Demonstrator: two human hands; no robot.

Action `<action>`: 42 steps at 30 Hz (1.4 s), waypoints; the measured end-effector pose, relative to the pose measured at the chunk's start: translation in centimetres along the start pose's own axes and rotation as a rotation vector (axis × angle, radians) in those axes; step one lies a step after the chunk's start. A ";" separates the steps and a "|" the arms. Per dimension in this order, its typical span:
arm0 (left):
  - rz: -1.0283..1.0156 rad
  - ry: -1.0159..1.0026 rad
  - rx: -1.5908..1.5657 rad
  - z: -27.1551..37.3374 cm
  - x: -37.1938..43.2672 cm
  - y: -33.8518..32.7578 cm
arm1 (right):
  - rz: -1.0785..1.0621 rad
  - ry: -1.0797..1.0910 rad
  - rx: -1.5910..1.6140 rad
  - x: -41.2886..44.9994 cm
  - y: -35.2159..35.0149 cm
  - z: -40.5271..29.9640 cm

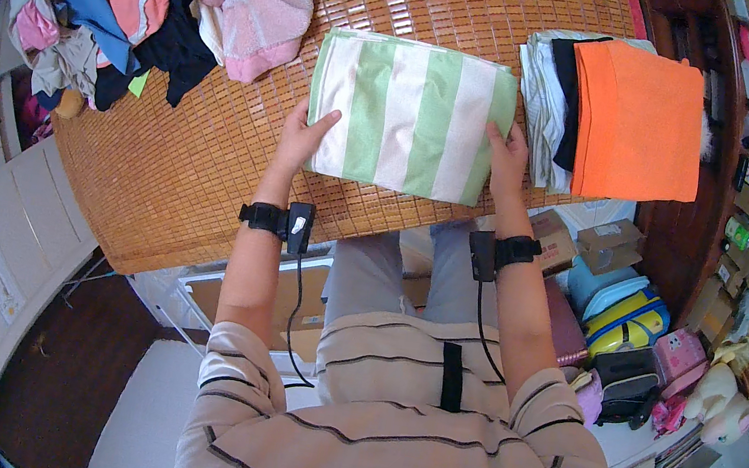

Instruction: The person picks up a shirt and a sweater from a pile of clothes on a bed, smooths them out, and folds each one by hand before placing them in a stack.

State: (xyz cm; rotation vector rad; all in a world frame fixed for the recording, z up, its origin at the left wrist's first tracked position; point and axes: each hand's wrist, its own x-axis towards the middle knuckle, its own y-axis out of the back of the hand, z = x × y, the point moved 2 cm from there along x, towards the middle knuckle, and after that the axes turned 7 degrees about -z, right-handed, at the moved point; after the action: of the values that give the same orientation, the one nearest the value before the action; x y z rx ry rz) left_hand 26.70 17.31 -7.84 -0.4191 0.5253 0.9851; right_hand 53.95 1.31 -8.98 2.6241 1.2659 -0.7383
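Note:
A folded cloth with green and white stripes (401, 119) is before me, over the bamboo mat. My left hand (306, 131) grips its left edge, thumb on top and fingers out of sight at the side or beneath. At the opposite edge, my right hand (509, 154) holds it the same way. Just right of the cloth lies a stack of folded clothes, with an orange garment (638, 124) on top, a black one (570, 103) showing beside it and pale striped fabric (539, 106) at the left.
A loose heap of clothes (156, 2) covers the far left, including a pink fleece piece (267, 3). The bamboo mat (198, 159) ends near my legs. Cardboard boxes (608, 244) and bags (627, 323) stand below on the right. Cables hang from my wrist straps.

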 end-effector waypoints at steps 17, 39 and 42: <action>0.083 -0.069 0.320 -1.8 -0.9 0.0 | -0.084 -0.134 -0.292 -0.1 0.8 1.3; 0.200 0.072 0.829 -5.0 -5.3 1.8 | 0.298 -0.109 -0.520 -6.3 1.0 7.3; 0.132 0.179 0.605 -9.1 -6.3 3.8 | 0.244 -0.088 -0.522 -7.8 0.2 6.7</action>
State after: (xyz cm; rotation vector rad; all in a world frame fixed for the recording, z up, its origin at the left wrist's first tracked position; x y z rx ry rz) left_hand 18.56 9.87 -11.74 0.0730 0.9853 0.8668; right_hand 47.52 -6.48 -11.06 2.2336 0.9326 -0.4068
